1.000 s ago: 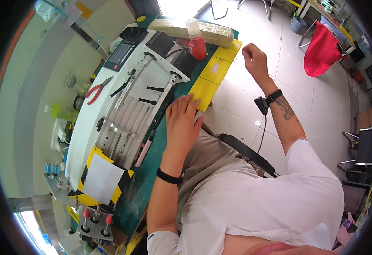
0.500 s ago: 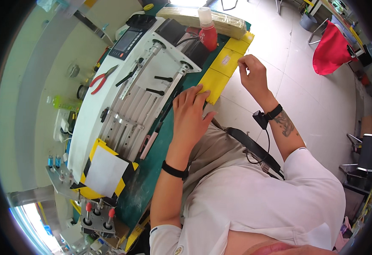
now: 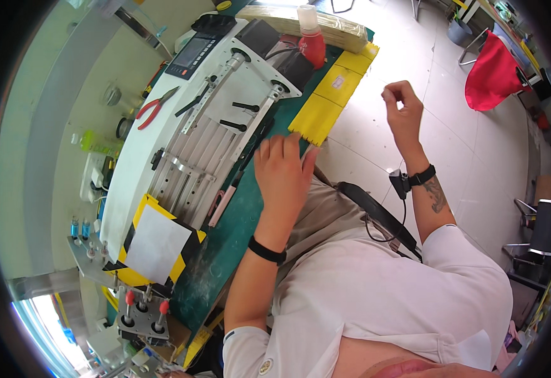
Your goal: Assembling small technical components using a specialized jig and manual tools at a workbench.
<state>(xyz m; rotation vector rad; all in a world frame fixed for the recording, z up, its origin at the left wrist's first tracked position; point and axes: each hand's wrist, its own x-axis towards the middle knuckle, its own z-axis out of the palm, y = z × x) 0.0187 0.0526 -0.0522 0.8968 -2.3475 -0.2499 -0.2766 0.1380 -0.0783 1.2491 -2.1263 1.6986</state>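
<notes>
1. Left hand (image 3: 283, 171) is being laid flat, palm down, fingers spread apart, on the green mat (image 3: 225, 252) at the bench edge; nothing is being gripped by it.
2. Its fingertips are being rested just beside the yellow strip (image 3: 316, 116), near the strip's lower corner; whether they're touching it can't be told.
3. A black wristband (image 3: 266, 251) is being worn on the left wrist.
4. Right hand (image 3: 402, 110) is being held up off the bench, over the tiled floor (image 3: 376, 151), well apart from the left hand.
5. Its thumb & fingertips are being pinched together; anything between them is too small to be made out.
6. A black watch (image 3: 421, 176) is being worn on the right wrist, w/ a small black device (image 3: 400, 183) & cable hanging just beside it.
7. The white machine (image 3: 181, 145) is being carried on the bench, to the left of the left hand; a grey control panel (image 3: 193, 53) is set at its far end.
8. A pink pen-like tool (image 3: 223, 205) is lying on the mat btwn the machine & the left forearm.
9. Red-handled pliers (image 3: 152, 107) are lying on the machine's far side.
10. A red bottle (image 3: 311, 38) is standing upright at the far bench end, near the yellow strip.
</notes>
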